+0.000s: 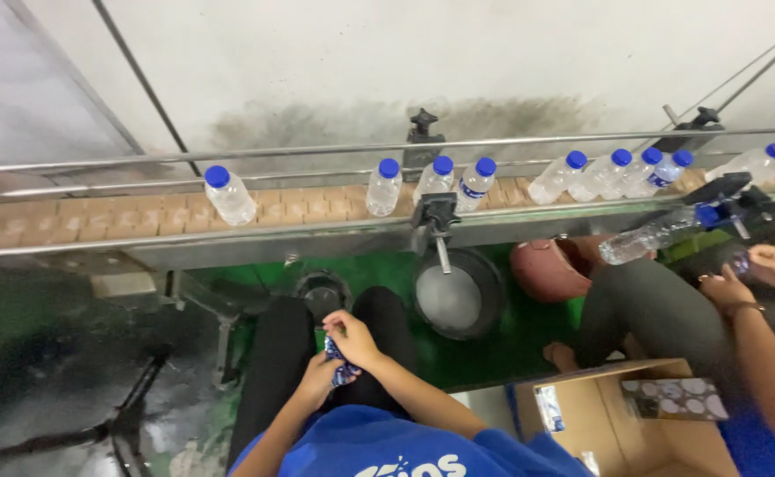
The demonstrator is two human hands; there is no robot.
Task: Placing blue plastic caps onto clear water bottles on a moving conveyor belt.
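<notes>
Left hand (317, 380), right hand (352, 340), both pinching blue label (341, 364)

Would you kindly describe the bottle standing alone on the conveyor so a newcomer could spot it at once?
Follow the tan conveyor belt along the wall towards its left half. A clear bottle with a blue cap stands there by itself, with bare belt on both sides, while the others crowd together further right.

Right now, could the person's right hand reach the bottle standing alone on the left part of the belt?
Probably yes, with a lean forward. The right hand is down at the lap, busy pinching a small blue label together with the left hand. The bottle stands alone on the belt; only a low rail runs in front.
</notes>
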